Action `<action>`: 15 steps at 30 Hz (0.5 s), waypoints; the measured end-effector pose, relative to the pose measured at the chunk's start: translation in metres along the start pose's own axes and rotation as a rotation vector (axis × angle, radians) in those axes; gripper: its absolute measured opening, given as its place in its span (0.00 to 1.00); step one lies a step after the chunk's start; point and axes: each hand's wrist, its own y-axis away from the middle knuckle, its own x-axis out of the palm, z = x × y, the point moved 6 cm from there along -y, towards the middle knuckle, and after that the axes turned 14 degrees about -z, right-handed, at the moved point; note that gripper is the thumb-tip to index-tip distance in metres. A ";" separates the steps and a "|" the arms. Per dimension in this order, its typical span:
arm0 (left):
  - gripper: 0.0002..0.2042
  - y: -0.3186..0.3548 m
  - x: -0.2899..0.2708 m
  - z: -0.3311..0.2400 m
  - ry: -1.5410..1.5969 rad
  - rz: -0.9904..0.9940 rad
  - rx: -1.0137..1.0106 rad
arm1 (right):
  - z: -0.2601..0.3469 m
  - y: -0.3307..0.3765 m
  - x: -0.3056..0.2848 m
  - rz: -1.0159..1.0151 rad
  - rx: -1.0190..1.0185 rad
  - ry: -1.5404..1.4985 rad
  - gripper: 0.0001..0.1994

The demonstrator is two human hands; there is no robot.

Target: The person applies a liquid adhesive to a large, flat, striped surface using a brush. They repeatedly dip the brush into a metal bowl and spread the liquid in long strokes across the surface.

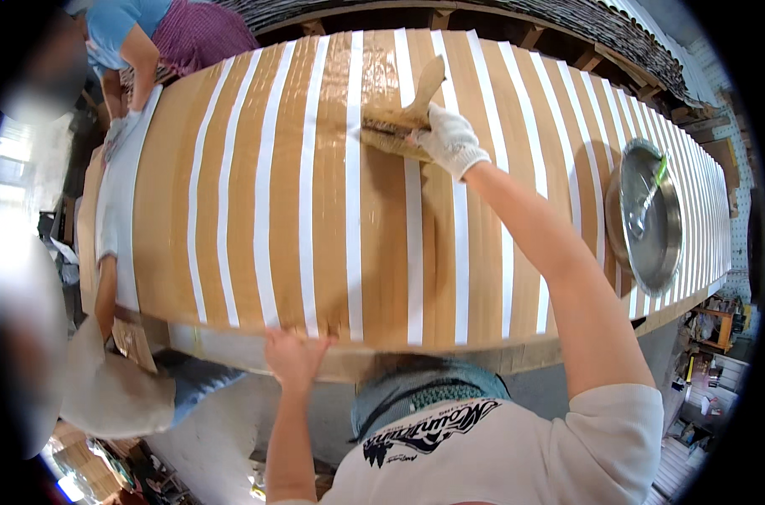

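Observation:
My right hand, in a white knit glove, is closed around a wide wooden brush. The brush's broad head rests on a layer of overlapping brown cardboard sheets with white strips between them. Left of the brush, toward the far edge, the sheets look wet and glossy. My bare left hand is at the near edge, its fingers curled over the sheets' ends. A round metal basin stands on the sheets to the right, with a green-handled tool and some liquid inside.
At the left end, a co-worker in a blue top and another person in a light sleeve hold a pale sheet. Behind the table, stacked dark sheets lie on a wooden rack. Shelves with clutter stand at the right.

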 end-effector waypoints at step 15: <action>0.55 0.011 0.008 0.004 -0.128 -0.023 -0.009 | -0.080 -0.239 0.058 -0.464 -0.244 0.297 0.14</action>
